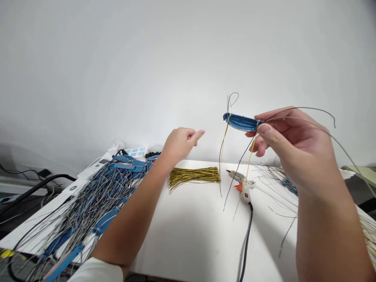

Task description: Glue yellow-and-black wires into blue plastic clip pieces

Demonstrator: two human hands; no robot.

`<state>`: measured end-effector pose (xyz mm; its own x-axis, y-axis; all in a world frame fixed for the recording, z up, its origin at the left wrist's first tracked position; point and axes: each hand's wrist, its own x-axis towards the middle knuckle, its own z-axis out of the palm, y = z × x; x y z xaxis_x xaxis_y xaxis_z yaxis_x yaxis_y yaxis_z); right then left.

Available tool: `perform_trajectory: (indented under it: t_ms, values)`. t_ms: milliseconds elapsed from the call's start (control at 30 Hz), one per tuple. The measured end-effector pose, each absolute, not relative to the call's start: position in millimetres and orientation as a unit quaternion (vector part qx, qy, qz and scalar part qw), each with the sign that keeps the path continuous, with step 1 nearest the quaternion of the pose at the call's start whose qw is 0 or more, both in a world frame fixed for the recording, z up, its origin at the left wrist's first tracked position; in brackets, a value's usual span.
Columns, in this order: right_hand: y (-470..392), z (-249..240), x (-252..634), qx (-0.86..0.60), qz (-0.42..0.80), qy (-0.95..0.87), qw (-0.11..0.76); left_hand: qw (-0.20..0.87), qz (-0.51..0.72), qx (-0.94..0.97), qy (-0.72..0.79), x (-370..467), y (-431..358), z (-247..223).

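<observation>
Up on the right, my right hand (299, 137) pinches one end of a slim, curved blue part (242, 122) between thumb and fingers. Yellow and black wires hang from both ends of this part, and thin grey and black wires arc back over the hand. My left hand (183, 143) hovers to the left of the part, apart from it, with its fingers curled in and the thumb side pointing right. Nothing shows in it. Below and between my hands, a bundle of yellow and black wires (194, 175) lies on the white table (176, 239).
A glue gun (242, 188) with an orange trigger lies on the table, its black cord (246, 243) running toward me. At left is a heap of blue parts with grey wires (88, 211), beside a white power strip (88, 172). More wired parts (289, 185) lie behind my right arm.
</observation>
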<state>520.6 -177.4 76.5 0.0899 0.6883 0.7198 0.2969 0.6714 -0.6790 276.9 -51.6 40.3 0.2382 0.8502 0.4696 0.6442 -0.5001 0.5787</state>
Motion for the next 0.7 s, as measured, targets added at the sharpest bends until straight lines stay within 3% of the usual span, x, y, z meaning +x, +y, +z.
perform_trajectory:
  t_ms: [167,533,700]
  values:
    - [-179,77,520,-0.384,0.142,-0.653,0.638,0.101,0.412,0.829,0.365,283,-80,53]
    - [-181,79,522,-0.335,0.227,-0.666,0.627,0.401,0.509,0.691,0.32,284,-123,76]
    - [-184,81,522,-0.326,0.25,-0.679,0.609,0.458,0.502,0.676,0.285,284,-132,84]
